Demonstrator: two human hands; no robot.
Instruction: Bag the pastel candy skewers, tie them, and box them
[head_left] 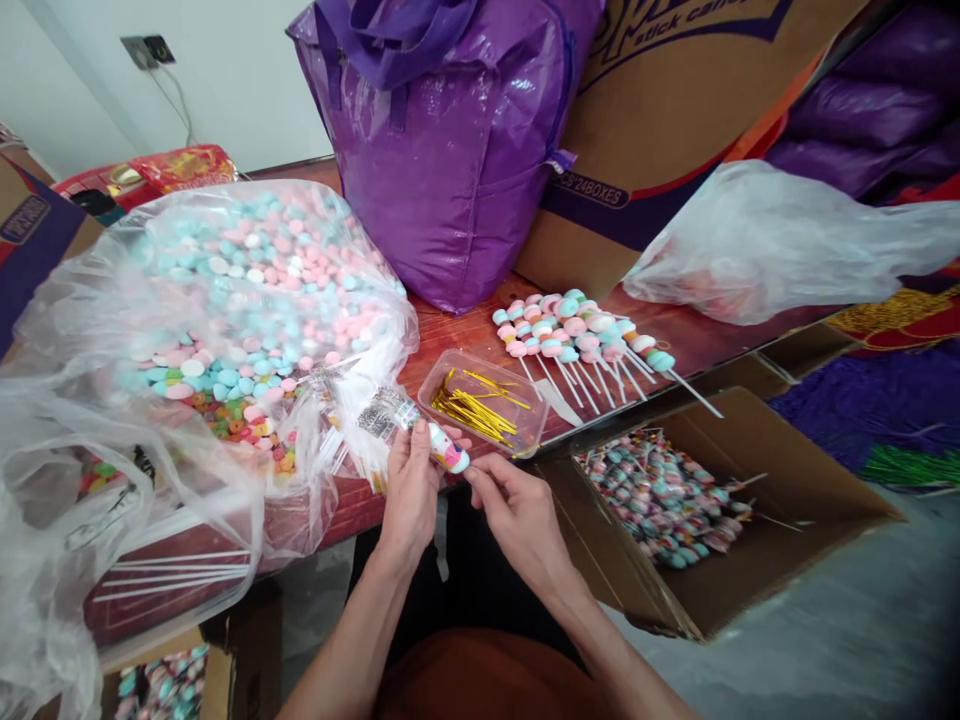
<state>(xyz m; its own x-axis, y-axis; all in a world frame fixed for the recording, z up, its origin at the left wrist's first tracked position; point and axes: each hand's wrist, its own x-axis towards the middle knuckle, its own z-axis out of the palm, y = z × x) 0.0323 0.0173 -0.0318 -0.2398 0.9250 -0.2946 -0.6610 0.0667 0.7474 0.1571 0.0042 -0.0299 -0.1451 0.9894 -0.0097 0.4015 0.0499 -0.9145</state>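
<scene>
My left hand (411, 490) is closed around a candy skewer (451, 456) in a printed clear wrapper, held over the table's front edge. At the skewer's right end, the thumb and fingers of my right hand (519, 512) are pinched together; the stick there is mostly hidden. Just beyond my hands stands a clear plastic tray (534, 432) with gold twist ties (476, 408) in it. Flat printed wrappers (381, 415) lie to the left of the tray. Behind it to the right, several unwrapped candy skewers (574, 330) rest in a pile, sticks toward me.
A large clear bag of pink and blue candies (247, 260) covers the table's left side. At the back stand a purple bag (450, 150) and a carton (592, 225). Below right, an open cardboard box (795, 520) holds wrapped skewers. White sticks (176, 570) lie front left.
</scene>
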